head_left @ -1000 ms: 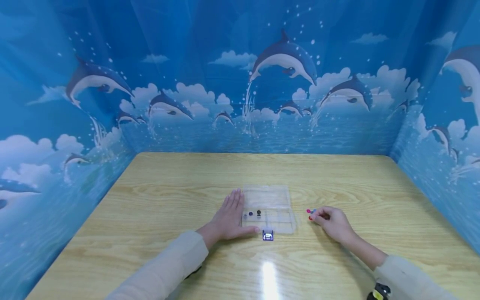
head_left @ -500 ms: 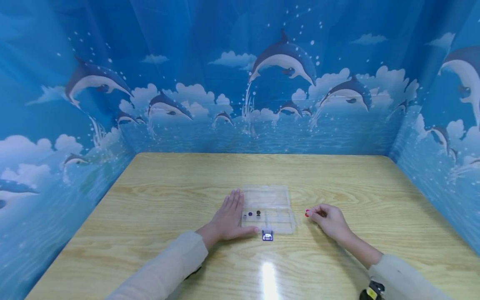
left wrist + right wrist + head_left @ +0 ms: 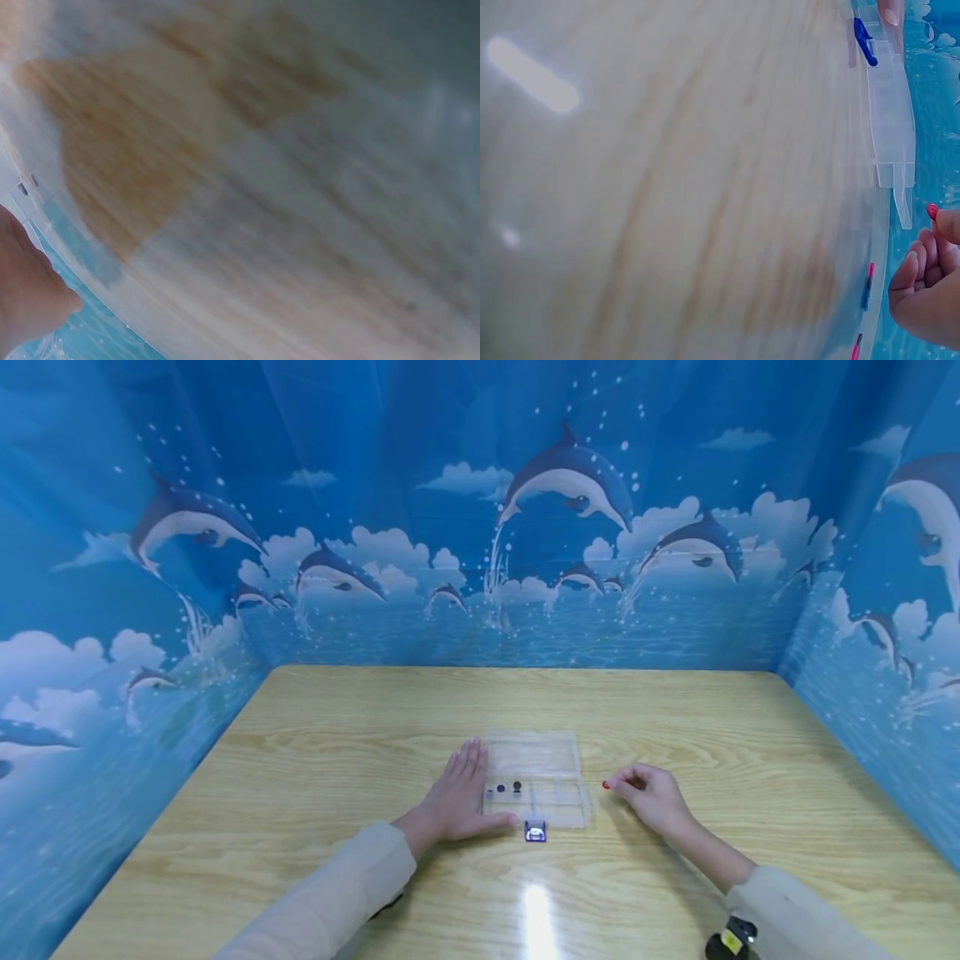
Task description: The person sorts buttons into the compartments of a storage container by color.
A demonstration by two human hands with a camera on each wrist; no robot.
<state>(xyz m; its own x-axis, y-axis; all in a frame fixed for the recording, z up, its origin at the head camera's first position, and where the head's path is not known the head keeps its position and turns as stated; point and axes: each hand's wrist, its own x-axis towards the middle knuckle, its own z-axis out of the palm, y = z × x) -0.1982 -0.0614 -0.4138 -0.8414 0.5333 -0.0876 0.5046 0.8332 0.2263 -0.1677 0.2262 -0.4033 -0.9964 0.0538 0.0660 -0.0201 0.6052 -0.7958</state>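
Note:
Between thumb and forefinger my right hand [image 3: 651, 797] pinches a small red button [image 3: 932, 211], held just above the table to the right of a clear plastic compartment box [image 3: 561, 815]. The box's lid lies open toward the back. Several small dark buttons [image 3: 501, 788] sit in its left back compartments. A blue-purple latch [image 3: 536, 831] sticks out at the front edge. My left hand [image 3: 459, 797] rests with straight fingers along the box's left side, its thumb reaching to the front edge near the latch.
In the right wrist view, pink and blue pieces [image 3: 868, 289] lie on the table near my right hand, with another pink piece [image 3: 856, 348] beside them. The head view hides them behind that hand. A dolphin-print curtain [image 3: 450, 527] surrounds the wooden table [image 3: 360, 710].
My right hand has lifted the red button from the loose pieces and moved left toward the box. The left hand and the box have stayed in place.

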